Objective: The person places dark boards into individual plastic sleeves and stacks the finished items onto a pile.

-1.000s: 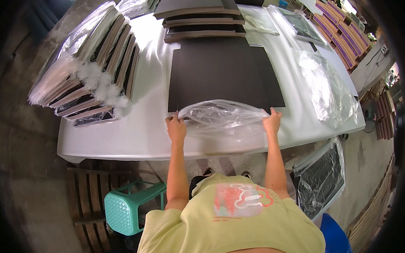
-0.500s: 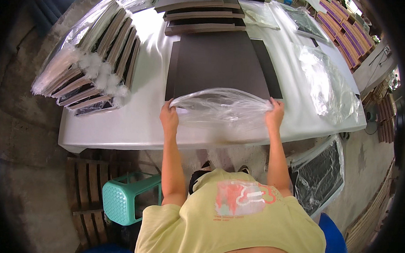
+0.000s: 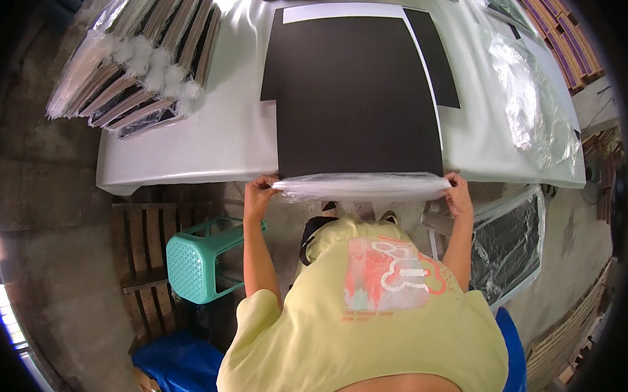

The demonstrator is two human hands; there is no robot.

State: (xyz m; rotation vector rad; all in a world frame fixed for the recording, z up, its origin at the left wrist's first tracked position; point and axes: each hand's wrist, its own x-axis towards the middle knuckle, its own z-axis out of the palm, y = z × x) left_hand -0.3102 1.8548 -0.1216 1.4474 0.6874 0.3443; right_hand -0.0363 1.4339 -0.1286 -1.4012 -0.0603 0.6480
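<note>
Table (image 3: 240, 141): white-covered, at my 12 o'clock.
Black board (image 3: 359, 101): flat on table, near edge about at table's front edge; dark pieces (image 3: 440, 70) show past its 9 and 3 o'clock sides.
Wrapped stack (image 3: 142, 55): thick slabs in clear plastic, at board's 9 o'clock.
Stool (image 3: 189, 269): green, on floor, between board's 7 and 8.
Clear film (image 3: 363, 186): bunched strip along board's 6 o'clock edge; can't tell if board's inside.
Left hand (image 3: 258, 195): my fingers pinch film's 9 o'clock end.
Right hand (image 3: 459, 196): pinching its 3 o'clock end.
</note>
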